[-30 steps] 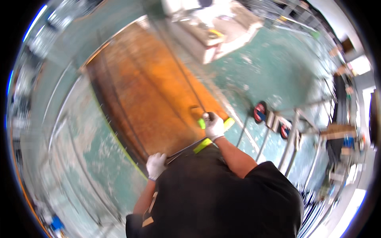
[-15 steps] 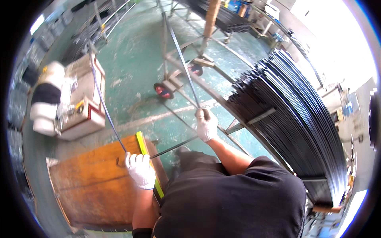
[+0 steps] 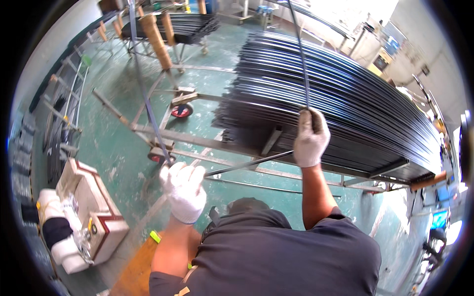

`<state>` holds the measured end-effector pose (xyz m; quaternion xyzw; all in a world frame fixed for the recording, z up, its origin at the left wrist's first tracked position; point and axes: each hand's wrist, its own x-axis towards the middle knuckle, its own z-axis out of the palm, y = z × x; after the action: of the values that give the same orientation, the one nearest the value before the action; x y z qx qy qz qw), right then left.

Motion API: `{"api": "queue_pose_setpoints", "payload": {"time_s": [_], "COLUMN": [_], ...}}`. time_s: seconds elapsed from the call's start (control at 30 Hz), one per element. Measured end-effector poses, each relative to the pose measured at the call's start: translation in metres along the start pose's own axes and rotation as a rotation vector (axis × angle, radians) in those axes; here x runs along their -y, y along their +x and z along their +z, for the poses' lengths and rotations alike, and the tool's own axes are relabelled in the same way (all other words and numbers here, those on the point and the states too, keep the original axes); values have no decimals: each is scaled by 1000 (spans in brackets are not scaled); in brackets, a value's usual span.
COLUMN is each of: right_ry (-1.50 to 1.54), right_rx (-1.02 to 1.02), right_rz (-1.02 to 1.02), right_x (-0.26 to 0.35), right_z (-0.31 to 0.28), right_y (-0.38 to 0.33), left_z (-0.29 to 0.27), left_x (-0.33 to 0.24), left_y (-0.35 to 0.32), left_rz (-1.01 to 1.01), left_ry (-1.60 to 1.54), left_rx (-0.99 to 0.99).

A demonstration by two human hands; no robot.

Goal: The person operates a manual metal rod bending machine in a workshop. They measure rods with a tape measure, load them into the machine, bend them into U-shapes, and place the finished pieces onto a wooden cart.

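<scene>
A narrow dark metal frame (image 3: 250, 164) is in both hands: a crossbar runs between them, and two long thin sides stretch away from me. My left hand (image 3: 183, 191), in a white glove, is closed around the frame where its left side meets the crossbar. Farther right and a bit higher, my right hand (image 3: 311, 138), also gloved, grips it by the right side. The corners themselves are hidden inside my fingers. Behind my right hand lies a big stack of long dark metal bars (image 3: 345, 98), and the right side of the frame crosses in front of it.
A wheeled steel rack (image 3: 182, 135) carries the stack. Farther back stands another trolley with dark bars (image 3: 185, 27) and brown-wrapped posts (image 3: 157, 42). To the left are a beige box (image 3: 106, 224) and white rolls (image 3: 66, 251). An orange-brown board (image 3: 131, 269) shows at lower left.
My view has turned right. Both hands have carried the frame away from the orange-brown board and toward the stack of bars, keeping their hold.
</scene>
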<state>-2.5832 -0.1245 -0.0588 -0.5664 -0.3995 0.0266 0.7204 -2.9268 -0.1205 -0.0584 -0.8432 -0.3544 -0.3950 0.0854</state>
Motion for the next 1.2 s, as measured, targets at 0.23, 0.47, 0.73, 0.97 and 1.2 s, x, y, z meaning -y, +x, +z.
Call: {"api": "queue_pose_setpoints", "payload": {"time_s": [0.23,0.47,0.73,0.97,1.2], "right_ry": [-354,-449,-588,-1424,-1156], "right_rx": [-207,-235,-112,-100,-75], "right_rz": [155,350,471,253,-506], "right_x": [-24,-68,-109,-48,18], "right_z": [-143,-210,-281,-239,-85], "right_y": [68,97,134,118,19], "left_z": [103,173,123,52,-55], "left_x": [-56,-95,-85,-63,-102], "left_y": [100,133,63,-131,-320], "left_rz": [261,299,139,-345,-1075], "left_ry": [-386,-521,-552,-425,-234], "left_rx": [89,32,31,43,14]}}
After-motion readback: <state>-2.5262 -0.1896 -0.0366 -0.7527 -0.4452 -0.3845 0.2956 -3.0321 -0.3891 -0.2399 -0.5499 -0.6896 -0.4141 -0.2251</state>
